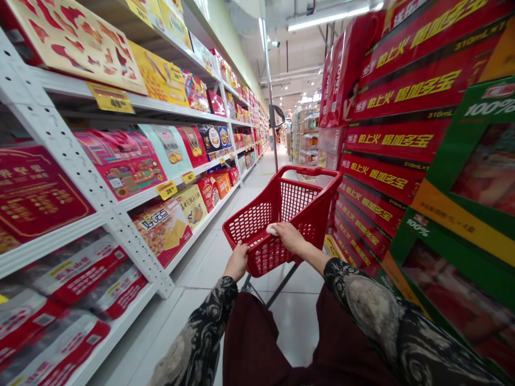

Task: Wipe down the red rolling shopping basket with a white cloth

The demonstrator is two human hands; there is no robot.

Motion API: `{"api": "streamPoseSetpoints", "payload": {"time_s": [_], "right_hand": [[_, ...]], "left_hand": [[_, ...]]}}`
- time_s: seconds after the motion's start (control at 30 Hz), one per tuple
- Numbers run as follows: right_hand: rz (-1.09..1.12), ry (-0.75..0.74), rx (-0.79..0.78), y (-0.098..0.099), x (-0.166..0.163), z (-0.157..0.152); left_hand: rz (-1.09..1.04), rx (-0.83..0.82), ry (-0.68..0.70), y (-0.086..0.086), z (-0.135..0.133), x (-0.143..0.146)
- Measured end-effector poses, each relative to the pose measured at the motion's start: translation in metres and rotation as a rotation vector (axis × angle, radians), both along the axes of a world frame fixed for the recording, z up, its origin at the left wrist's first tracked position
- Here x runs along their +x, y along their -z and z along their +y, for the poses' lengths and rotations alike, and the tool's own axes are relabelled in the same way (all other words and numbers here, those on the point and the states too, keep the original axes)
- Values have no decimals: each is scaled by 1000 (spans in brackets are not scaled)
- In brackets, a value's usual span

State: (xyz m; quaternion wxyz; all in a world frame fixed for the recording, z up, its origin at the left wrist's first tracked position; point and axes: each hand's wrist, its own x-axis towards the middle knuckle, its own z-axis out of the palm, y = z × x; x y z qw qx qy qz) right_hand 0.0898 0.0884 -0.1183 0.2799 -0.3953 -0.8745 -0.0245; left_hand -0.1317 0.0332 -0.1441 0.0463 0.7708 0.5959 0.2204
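Observation:
A red plastic shopping cart (281, 209) stands in the aisle right in front of me, its basket holding nothing I can see. My left hand (237, 261) is closed around the near rim of the cart at its left corner. My right hand (287, 236) rests on the same rim further right, fingers curled over a small white object (272, 229) pressed against the rim. Both arms wear dark patterned sleeves.
White shelves (116, 214) full of boxed biscuits and gift packs line the left side, with yellow price tags (166, 189). Stacked red drink cartons (386, 139) and green juice cartons (466, 214) crowd the right. The white tiled aisle floor (257, 177) runs ahead past a pole (272, 107).

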Motion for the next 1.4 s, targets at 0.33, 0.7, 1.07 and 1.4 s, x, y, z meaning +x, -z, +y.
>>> {"api": "streamPoseSetpoints", "payload": {"time_s": [0.33, 0.7, 1.07, 1.4], "right_hand": [[647, 288, -125, -15, 57, 29], [1123, 209, -555, -24, 52, 17], [865, 150, -248, -45, -8, -27], [376, -187, 20, -29, 0, -53]], "left_hand": [[95, 5, -276, -19, 20, -23], [-408, 28, -249, -39, 42, 46], [-1832, -435, 46, -63, 14, 120], [-1685, -563, -50, -71, -2, 108]]}}
